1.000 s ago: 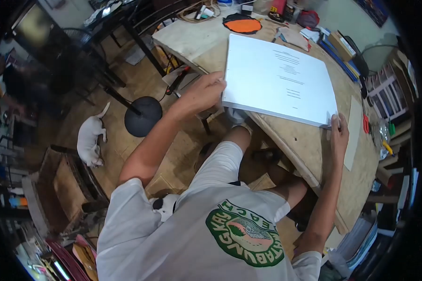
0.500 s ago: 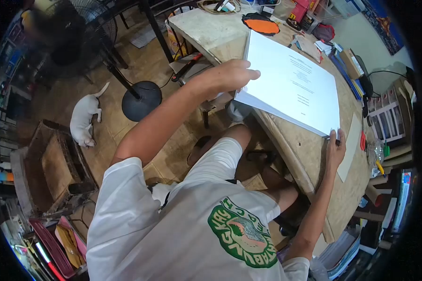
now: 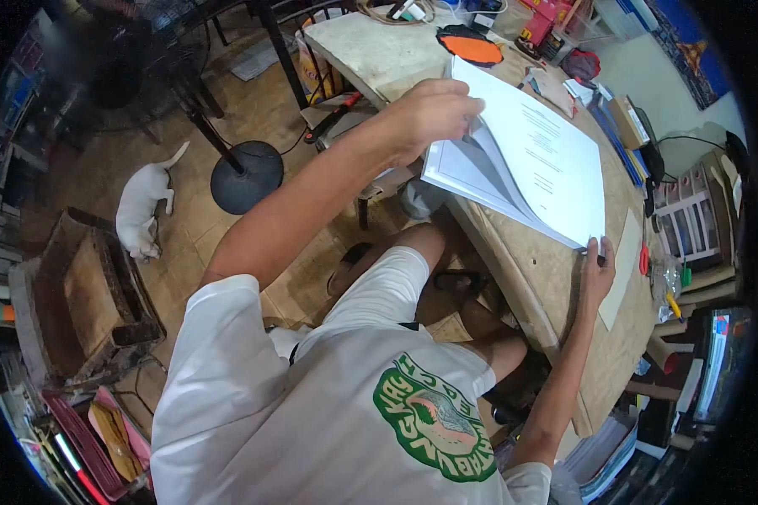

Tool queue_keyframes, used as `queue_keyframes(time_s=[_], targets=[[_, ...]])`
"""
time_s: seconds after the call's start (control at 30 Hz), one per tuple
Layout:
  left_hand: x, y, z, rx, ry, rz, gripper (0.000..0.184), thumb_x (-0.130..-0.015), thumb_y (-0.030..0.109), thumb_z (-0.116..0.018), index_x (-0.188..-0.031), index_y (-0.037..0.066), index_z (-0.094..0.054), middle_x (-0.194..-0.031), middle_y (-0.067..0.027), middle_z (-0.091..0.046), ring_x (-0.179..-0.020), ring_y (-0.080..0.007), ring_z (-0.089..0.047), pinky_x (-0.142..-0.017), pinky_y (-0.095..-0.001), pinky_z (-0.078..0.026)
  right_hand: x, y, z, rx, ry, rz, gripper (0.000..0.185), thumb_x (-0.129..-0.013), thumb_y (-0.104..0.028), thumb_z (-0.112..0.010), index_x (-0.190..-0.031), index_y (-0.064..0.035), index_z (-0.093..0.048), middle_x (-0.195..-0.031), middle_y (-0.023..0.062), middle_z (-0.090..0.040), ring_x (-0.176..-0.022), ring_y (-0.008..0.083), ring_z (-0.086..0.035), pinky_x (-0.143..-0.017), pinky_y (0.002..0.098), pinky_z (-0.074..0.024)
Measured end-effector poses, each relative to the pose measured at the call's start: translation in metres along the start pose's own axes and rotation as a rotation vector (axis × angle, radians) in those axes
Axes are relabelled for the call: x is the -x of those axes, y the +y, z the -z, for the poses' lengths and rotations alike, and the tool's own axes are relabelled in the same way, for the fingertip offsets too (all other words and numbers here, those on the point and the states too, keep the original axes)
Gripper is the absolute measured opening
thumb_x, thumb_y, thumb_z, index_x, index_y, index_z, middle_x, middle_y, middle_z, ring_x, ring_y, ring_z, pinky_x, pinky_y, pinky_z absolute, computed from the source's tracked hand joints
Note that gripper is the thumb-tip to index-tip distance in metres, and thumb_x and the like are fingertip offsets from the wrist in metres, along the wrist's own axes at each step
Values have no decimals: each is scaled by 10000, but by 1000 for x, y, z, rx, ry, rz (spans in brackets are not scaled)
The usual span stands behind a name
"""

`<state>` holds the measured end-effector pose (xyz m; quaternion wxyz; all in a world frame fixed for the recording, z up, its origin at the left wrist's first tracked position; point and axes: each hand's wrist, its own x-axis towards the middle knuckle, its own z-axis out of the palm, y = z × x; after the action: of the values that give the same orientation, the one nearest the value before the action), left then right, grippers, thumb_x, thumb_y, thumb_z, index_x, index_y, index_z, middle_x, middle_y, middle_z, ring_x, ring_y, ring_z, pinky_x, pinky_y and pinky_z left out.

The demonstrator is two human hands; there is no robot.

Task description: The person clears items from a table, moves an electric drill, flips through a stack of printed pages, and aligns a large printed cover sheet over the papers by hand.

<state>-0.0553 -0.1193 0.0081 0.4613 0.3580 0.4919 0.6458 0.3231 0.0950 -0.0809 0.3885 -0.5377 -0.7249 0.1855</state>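
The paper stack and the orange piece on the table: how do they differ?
The paper stack is white with printed text; the orange piece has a dark border.
The paper stack has corners and looks larger; the orange piece is rounded.
The left hand holds pages of the paper stack raised; the orange piece lies untouched.

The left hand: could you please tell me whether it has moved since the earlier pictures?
Yes; the left hand has moved closer to the orange patch on the table, and now lifts the pages.
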Motion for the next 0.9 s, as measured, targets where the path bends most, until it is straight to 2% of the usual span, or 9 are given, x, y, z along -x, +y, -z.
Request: queue_keyframes(time_s=[0.03,0.17,0.23,0.4,0.53,0.67,0.7,0.83,0.9], targets=[[-1,-5,3,51,9,-24,562,-941,197,-618,-1387,-63,-396,-1184,-132,-576,-1123,-205,-560,-978,-328,-468,0,-2,1,14,-27,-34,590,-913,-428,-656,-1288,22,-588,-1199,154,-642,-994,200,-607,-904,303,-461],[-1,-16,5,190,57,14,560,-935,162,-617,-1395,-61,-387,-1201,-141,-571,-1125,-226,-562,-981,-334,-470,3,-18,2,92,-11,6,549,-906,-392,-669,-1253,29,-606,-1244,178,-610,-1091,251,-587,-955,348,-447],[-2,-19,6,242,4,-85,567,-934,140,-608,-1411,-56,-372,-1213,-154,-572,-1135,-247,-556,-989,-335,-469,14,-51,-3,370,221,450,518,-893,-339,-687,-1248,28,-602,-1255,187,-592,-1163,292,-558,-995,386,-429],[-3,-4,-13,216,76,-57,527,-970,139,-555,-1422,-44,-355,-1292,-191,-520,-1162,-277,-548,-1014,-344,-454,59,-181,-33,-129,-351,453,600,-822,-208,-758,-1344,-25,-524,-1275,177,-584,-1191,281,-546,-1006,392,-442],[0,-10,-12,240,90,-20,553,-980,146,-543,-1447,-41,-314,-1355,-233,-471,-1216,-283,-522,-1037,-351,-437,50,-203,-69,-153,-398,588,629,-788,-157,-774,-1344,-38,-506,-1235,188,-587,-1116,326,-588,-947,367,-471],[9,-31,-15,264,117,-127,601,-959,152,-576,-1454,-48,-301,-1377,-219,-451,-1195,-255,-529,-1033,-339,-433,41,-200,-81,-135,-487,494,433,-833,-204,-727,-1220,-42,-623,-1028,162,-688,-865,302,-670,-792,366,-530],[9,-42,-15,207,136,-179,724,-896,108,-673,-1471,-53,-263,-1401,-222,-418,-1182,-228,-526,-1009,-328,-452,42,-201,-82,-193,-440,493,329,-854,-209,-698,-1136,-43,-675,-928,158,-707,-796,296,-685,-747,358,-537],[10,-65,-35,208,195,-178,963,-781,33,-795,-1504,-40,-164,-1404,-223,-391,-1144,-214,-529,-952,-321,-496,39,-197,-86,-188,-457,495,293,-853,-181,-691,-1113,-46,-691,-937,164,-708,-811,287,-694,-726,345,-534],[4,-77,-40,203,217,-222,995,-772,83,-809,-1507,-29,-148,-1410,-245,-379,-1164,-242,-529,-948,-337,-504,41,-195,-88,-177,-386,565,265,-843,-162,-693,-1083,-50,-703,-931,157,-713,-803,278,-702,-703,336,-537]])
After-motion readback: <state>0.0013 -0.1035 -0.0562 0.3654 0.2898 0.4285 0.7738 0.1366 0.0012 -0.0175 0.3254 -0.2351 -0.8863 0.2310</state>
